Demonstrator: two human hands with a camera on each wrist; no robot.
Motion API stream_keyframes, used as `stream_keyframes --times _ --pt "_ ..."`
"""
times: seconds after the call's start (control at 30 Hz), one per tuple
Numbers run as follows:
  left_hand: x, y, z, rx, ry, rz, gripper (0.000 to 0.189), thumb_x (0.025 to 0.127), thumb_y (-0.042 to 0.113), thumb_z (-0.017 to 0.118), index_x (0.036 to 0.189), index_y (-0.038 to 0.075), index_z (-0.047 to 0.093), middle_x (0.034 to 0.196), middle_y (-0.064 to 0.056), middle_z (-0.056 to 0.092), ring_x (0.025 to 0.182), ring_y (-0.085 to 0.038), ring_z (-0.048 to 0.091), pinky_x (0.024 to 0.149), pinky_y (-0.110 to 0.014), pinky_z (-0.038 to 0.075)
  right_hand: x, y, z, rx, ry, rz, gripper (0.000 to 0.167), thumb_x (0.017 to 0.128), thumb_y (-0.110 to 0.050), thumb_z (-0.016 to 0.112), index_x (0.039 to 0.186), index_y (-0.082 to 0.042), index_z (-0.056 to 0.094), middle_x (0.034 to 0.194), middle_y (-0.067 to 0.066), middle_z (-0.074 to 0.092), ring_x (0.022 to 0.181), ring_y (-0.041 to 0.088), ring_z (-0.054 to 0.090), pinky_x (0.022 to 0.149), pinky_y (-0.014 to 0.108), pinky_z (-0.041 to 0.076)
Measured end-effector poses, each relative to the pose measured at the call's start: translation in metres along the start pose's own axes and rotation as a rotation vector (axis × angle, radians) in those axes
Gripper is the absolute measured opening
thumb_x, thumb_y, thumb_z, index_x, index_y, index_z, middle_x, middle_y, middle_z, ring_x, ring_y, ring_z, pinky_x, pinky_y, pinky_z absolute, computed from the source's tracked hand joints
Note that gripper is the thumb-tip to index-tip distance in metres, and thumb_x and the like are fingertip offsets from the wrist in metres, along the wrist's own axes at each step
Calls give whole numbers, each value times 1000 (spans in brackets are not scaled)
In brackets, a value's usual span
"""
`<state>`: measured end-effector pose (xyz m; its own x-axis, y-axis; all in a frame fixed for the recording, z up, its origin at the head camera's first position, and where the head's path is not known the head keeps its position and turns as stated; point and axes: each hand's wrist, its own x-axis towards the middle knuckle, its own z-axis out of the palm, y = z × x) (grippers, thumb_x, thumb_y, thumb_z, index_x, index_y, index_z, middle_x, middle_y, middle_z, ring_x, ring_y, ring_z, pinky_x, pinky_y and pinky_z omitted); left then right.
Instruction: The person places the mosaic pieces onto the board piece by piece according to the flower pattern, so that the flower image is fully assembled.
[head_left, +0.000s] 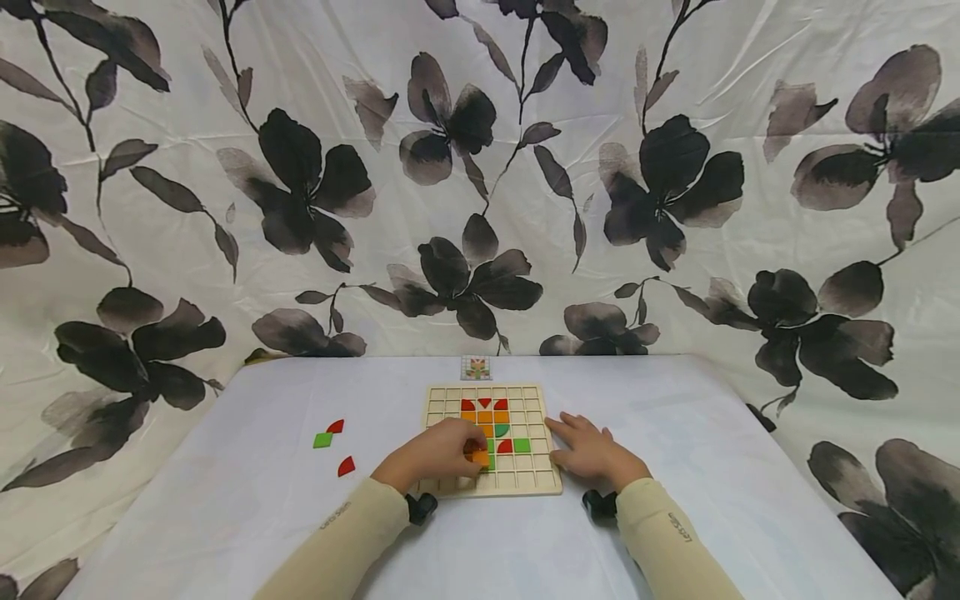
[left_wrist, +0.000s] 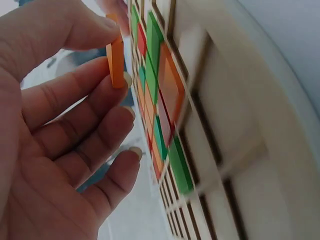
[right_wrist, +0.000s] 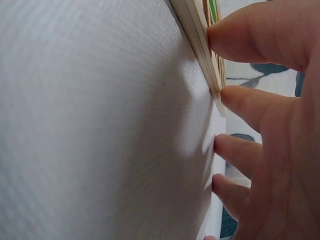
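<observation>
Between thumb and fingers, my left hand (head_left: 444,450) pinches an orange tile (left_wrist: 116,57) just above the wooden grid board (head_left: 536,479). In the left wrist view the tile stands apart from the board's surface. Red, orange and green tiles fill several squares in the board's middle, among them a green square tile (head_left: 522,446) and a red quarter-round tile (head_left: 505,447). My left hand hides part of the board's left side. My right hand (head_left: 592,450) rests at the board's right edge, thumb and forefinger touching its rim, the other fingertips on the white cloth.
Left of the board lie a loose green tile (head_left: 322,440) and two red quarter-round tiles, one of them (head_left: 346,466) nearer me. A small pattern card (head_left: 476,367) lies behind the board. A floral curtain (head_left: 465,167) hangs beyond the white-covered table (head_left: 247,500).
</observation>
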<state>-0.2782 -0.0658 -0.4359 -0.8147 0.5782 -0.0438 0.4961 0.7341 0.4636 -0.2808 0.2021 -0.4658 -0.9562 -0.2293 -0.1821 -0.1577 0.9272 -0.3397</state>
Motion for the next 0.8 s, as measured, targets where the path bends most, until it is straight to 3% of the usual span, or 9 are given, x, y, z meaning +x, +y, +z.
stream_keyframes --times 0.23,0.4,0.8 --pt "13 12 12 47 7 0 24 81 22 74 103 13 71 92 9 65 82 -8 53 80 -25 49 1 2 1 3 8 -3 62 91 -35 53 149 -21 38 157 12 30 146 38 23 110 71 15" --pt "21 17 20 49 -4 -25 23 83 25 74 102 12 71 85 9 61 79 -10 53 76 -23 47 1 1 2 6 8 -5 62 91 -35 53 149 -21 38 158 12 30 146 39 23 110 71 15" --pt "25 22 26 102 7 51 12 88 20 70 99 13 72 84 10 61 78 -8 50 75 -23 45 2 4 2 1 0 -6 61 92 -36 52 150 -22 37 158 12 29 146 39 22 109 71 15"
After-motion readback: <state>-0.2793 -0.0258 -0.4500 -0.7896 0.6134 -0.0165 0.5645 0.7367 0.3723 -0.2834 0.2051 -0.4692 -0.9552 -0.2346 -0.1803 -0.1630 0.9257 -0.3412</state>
